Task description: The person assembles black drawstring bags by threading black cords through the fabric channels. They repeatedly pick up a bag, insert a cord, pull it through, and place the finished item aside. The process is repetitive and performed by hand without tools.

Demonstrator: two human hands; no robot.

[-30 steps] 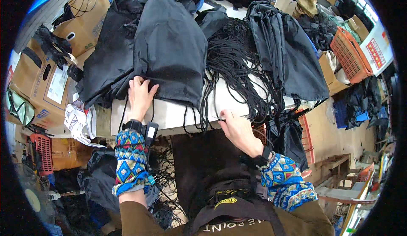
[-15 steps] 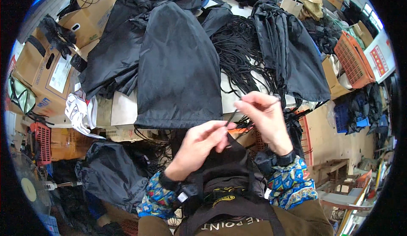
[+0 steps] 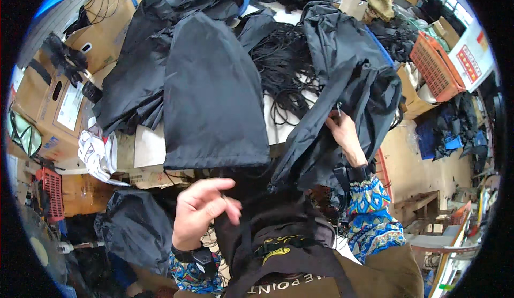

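My right hand (image 3: 347,140) is closed at the fingertips against a black cloth bag (image 3: 369,92) on the right side of the table, part of which is drawn toward me. A thin pale thing (image 3: 339,107) shows by those fingertips, too small to name. Over my lap, my left hand (image 3: 201,209) is raised with bent fingers apart, and nothing shows in it. Beyond it another black cloth bag (image 3: 214,94) lies flat, its hemmed edge hanging at the table's front. Between the two bags lies a heap of black cords (image 3: 284,57).
More black cloth (image 3: 134,73) is piled at the left, near a cardboard box (image 3: 53,105) and white cloth (image 3: 96,151). An orange basket (image 3: 436,65) stands at the right. A black cloth bundle (image 3: 134,228) sits low at the left, below table height.
My hands, together on a thin dark cord before, have parted. The right has reached to the right-hand bag, whose cloth now stretches nearer me. The left has moved left and down.
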